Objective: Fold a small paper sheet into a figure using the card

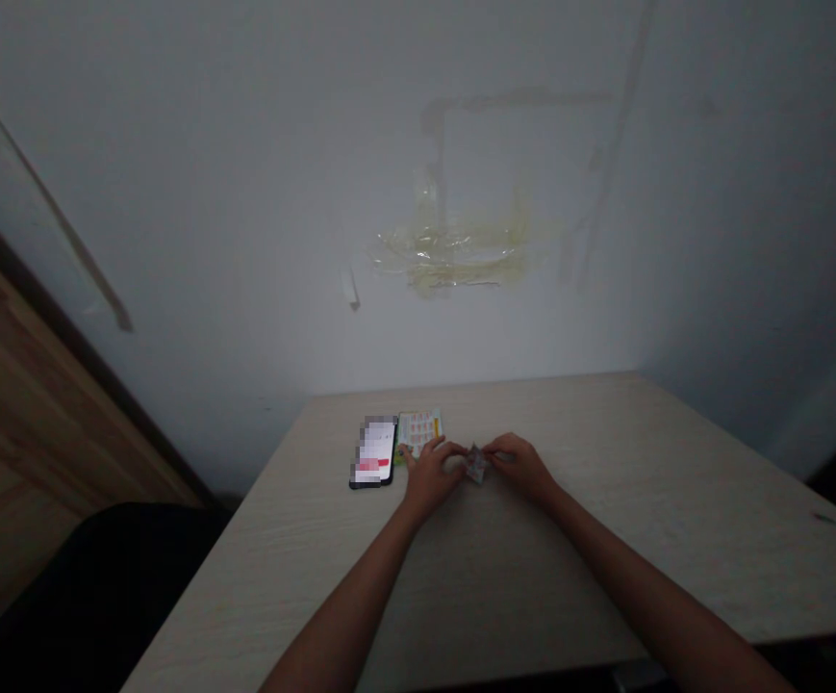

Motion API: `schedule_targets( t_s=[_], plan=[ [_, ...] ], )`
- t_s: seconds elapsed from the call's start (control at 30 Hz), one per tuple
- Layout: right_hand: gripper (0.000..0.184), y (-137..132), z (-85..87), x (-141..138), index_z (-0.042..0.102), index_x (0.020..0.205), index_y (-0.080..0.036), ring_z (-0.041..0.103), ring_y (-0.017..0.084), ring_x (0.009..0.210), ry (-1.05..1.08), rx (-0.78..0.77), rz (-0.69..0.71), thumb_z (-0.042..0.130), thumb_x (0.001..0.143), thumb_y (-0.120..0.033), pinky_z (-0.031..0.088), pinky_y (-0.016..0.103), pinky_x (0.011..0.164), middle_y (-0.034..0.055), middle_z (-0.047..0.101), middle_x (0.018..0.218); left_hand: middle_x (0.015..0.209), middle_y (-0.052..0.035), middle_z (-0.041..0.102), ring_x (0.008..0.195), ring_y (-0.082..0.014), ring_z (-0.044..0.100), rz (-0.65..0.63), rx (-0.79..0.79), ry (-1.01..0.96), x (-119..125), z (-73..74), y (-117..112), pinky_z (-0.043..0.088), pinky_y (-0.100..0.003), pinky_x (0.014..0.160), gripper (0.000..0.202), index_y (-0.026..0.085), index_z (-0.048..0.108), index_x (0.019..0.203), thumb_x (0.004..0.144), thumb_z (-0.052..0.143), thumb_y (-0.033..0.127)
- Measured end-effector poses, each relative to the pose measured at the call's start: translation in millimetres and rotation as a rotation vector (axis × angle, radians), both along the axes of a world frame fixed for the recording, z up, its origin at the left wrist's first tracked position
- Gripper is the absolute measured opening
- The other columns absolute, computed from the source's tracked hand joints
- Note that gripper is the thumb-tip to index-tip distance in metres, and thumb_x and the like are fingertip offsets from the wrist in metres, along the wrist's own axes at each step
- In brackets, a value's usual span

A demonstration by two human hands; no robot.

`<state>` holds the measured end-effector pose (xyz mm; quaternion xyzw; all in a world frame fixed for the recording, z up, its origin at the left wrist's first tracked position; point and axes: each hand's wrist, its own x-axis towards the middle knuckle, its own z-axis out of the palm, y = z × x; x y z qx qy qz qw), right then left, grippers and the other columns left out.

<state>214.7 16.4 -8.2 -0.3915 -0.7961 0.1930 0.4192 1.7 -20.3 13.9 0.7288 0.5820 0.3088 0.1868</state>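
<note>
Between my hands is a small, pale, patterned piece of folded paper [476, 465], angular in outline, just above or on the table; I cannot tell which. My left hand [432, 474] pinches its left side, with some fingers spread out over a printed sheet or packet [418, 429]. The thumb and finger of my right hand [522, 466] close on its right side, the other fingers curled. Left of my left hand lies a smartphone [375, 452] with a lit, partly blurred screen. My left fingers cover the lower edge of the printed sheet.
The pale wooden table [591, 423] runs back to a grey wall [244, 241] with strips of yellowed tape [453, 255]. A small dark mark or object [825, 519] is near the table's right edge. At the left are a dark chair [114, 577] and a wooden panel [20, 385].
</note>
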Motion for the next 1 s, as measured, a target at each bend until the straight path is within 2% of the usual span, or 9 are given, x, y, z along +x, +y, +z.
schedule_targets(
  t_s=[0.2,0.47,0.6,0.77,1.0],
  plan=[
    [0.015,0,3.0,1,0.075,0.09,-0.025,0.064,0.02,0.086,-0.105,0.031,0.007,0.061,0.084,-0.026,0.046,0.035,0.085,0.0036,0.074,0.087,0.121,0.0025,0.068,0.135,-0.0282,0.041,0.004,0.067,0.102,-2,-2.4,0,-0.015,-0.071,0.108,0.02,0.038,0.07,0.101,0.082,0.066,0.033],
    [0.015,1,2.2,4,0.075,0.087,-0.025,0.062,0.021,0.093,-0.145,0.008,0.015,0.061,0.083,-0.023,0.045,0.036,0.089,0.0046,0.073,0.089,0.122,0.0067,0.068,0.135,-0.0314,0.038,0.0,0.101,0.195,-11,-3.9,3,-0.016,-0.075,0.104,0.015,0.042,0.072,0.094,0.08,0.069,0.036],
    [0.014,1,0.1,6,0.075,0.087,-0.025,0.06,0.021,0.095,-0.143,-0.008,0.017,0.062,0.082,-0.022,0.044,0.036,0.091,0.0047,0.071,0.091,0.121,0.0069,0.069,0.135,-0.0316,0.038,-0.007,0.114,0.215,-11,-4.5,3,-0.019,-0.074,0.103,0.013,0.041,0.072,0.093,0.081,0.067,0.037],
    [0.013,-1,-0.2,5,0.075,0.085,-0.025,0.059,0.021,0.097,-0.158,-0.005,-0.001,0.064,0.08,-0.022,0.044,0.036,0.092,0.0049,0.068,0.094,0.119,0.0069,0.07,0.136,-0.0306,0.037,-0.008,0.128,0.244,-8,-2.4,-1,-0.022,-0.073,0.102,0.015,0.039,0.071,0.093,0.081,0.066,0.03],
    [0.012,-4,1.7,2,0.073,0.089,-0.024,0.057,0.022,0.098,-0.224,-0.01,-0.025,0.068,0.079,-0.028,0.043,0.037,0.093,0.0054,0.064,0.098,0.118,0.0035,0.07,0.136,-0.0314,0.036,0.002,0.131,0.266,-2,2.2,-6,-0.018,-0.074,0.104,0.011,0.034,0.07,0.09,0.084,0.064,0.041]
  ],
)
